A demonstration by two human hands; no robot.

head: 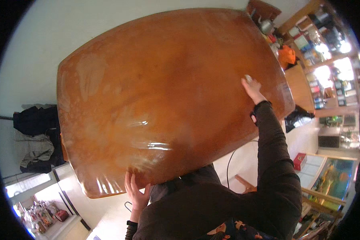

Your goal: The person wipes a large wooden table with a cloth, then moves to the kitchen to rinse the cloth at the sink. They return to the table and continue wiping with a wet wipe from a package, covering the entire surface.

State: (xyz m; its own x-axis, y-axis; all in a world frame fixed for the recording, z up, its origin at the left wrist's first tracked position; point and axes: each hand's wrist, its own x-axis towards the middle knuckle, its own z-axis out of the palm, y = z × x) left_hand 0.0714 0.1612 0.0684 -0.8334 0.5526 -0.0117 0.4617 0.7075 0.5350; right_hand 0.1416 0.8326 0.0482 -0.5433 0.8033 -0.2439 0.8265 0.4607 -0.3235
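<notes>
A wooden tabletop under a clear plastic cover (pixel 168 84) spreads before me, with ripples and glare in the plastic near its front left. My left hand (pixel 136 190) lies at the near edge, fingers apart over the rim of the cover, holding nothing that I can see. Over the right part of the table, my right hand (pixel 252 87) has a small pale object (pixel 248 78) at its fingers; it is too small to name. A dark band with a pale piece circles the right wrist.
Dark and grey clothes (pixel 36 138) hang at the left. A metal kettle (pixel 267 27) and an orange bag (pixel 286 55) stand past the right edge, near a black plastic bag (pixel 297 118). A cable (pixel 229 165) runs below the table, near a wooden stool (pixel 244 183).
</notes>
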